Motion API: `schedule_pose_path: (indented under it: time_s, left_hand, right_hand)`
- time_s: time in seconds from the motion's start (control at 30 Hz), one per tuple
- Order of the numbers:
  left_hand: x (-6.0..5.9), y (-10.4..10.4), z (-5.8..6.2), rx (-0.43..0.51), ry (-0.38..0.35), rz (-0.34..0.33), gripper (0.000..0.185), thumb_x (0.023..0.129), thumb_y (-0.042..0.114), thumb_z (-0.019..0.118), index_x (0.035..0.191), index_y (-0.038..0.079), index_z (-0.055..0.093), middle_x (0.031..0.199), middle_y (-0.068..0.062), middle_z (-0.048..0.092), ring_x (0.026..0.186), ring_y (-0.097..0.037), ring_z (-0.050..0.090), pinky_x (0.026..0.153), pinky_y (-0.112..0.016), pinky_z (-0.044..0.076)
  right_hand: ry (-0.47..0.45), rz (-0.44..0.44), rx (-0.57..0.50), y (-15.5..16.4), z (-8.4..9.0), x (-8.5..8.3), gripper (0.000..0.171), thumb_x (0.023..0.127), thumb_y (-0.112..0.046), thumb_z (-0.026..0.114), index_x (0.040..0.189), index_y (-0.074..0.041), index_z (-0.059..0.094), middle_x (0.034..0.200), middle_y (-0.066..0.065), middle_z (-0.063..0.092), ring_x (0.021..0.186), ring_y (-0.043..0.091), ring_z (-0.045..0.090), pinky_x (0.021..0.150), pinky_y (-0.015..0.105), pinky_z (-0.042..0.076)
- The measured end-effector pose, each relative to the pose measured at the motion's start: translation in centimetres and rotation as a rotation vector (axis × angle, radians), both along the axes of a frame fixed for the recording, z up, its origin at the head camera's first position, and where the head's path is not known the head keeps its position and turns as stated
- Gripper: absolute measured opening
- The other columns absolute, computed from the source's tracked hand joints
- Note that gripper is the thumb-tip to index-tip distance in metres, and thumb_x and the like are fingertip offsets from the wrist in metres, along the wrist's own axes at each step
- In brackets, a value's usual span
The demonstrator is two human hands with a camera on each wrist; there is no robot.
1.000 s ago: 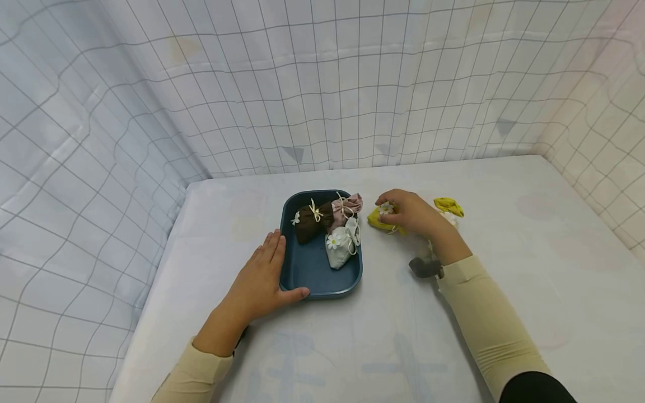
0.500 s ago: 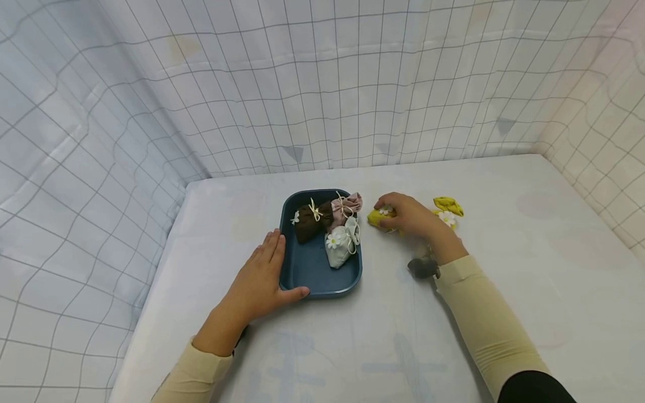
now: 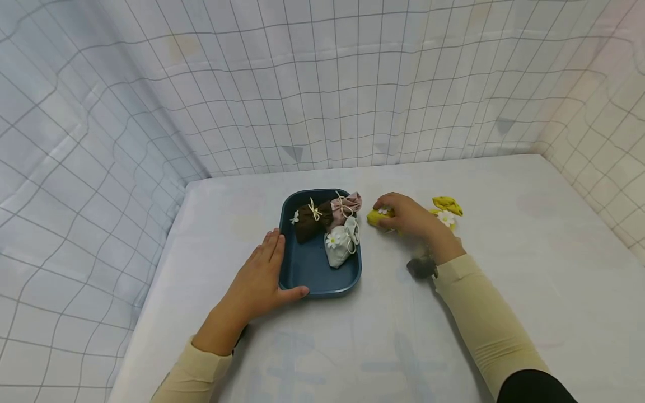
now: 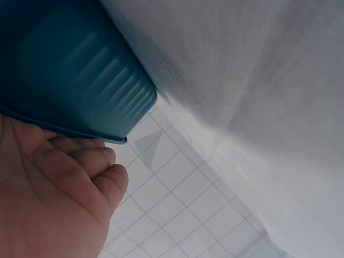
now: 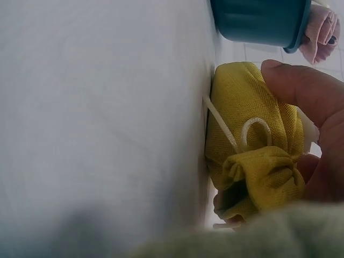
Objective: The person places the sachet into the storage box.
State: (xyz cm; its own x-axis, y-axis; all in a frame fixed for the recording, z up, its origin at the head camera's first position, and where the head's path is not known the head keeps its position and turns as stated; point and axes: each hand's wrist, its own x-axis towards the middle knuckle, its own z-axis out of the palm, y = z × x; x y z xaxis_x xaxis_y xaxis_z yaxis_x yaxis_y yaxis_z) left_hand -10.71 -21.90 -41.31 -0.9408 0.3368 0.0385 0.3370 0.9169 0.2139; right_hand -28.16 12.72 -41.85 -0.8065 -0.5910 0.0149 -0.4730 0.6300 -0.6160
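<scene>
My right hand (image 3: 415, 217) grips a yellow drawstring pouch (image 3: 375, 219) by its sides, to the right of a dark blue tray (image 3: 314, 282). In the right wrist view, that yellow pouch (image 5: 242, 102) touches the white cloth, its cord hanging loose and my thumb (image 5: 301, 86) pressed against it. My left hand (image 3: 257, 280) rests along the tray's left side with fingers extended and the thumb at its near edge. Inside the tray lie a brown pouch (image 3: 308, 226), a pink pouch (image 3: 345, 207) and a white pouch (image 3: 339, 252) with a daisy.
Another yellow pouch (image 3: 447, 205) with a white flower lies behind my right wrist, partly hidden by it. A white cloth (image 3: 342, 347) covers the table. Grid-patterned curtains (image 3: 353, 84) surround its back and sides.
My right fingers have settled further over the yellow pouch and cover more of its flower. The right forearm has shifted slightly left, uncovering more of the other yellow pouch. My left hand stays put.
</scene>
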Motion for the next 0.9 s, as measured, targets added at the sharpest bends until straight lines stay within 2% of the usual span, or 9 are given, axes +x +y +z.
schedule_pose_path:
  time_s: [0.57,0.9]
  left_hand:
    - [0.00,0.03,0.13,0.003,-0.001,0.001,0.120,0.081,0.077,0.058,0.156,-0.006,0.014,0.164,-0.021,0.008,0.150,-0.034,0.008,0.117,-0.053,0.020]
    - [0.01,0.02,0.06,-0.003,0.011,-0.001,0.120,0.081,0.076,0.059,0.155,-0.007,0.015,0.164,-0.021,0.009,0.150,-0.034,0.008,0.117,-0.052,0.020]
  right_hand:
    - [0.054,0.012,-0.016,-0.12,0.16,0.20,0.024,0.091,-0.009,0.070,0.115,-0.005,0.066,0.125,0.014,0.060,0.111,0.028,0.055,0.094,0.045,0.044]
    - [0.057,0.020,-0.038,-0.01,0.49,0.45,0.024,0.092,-0.008,0.070,0.115,-0.005,0.066,0.124,0.013,0.061,0.113,0.029,0.055,0.097,0.047,0.043]
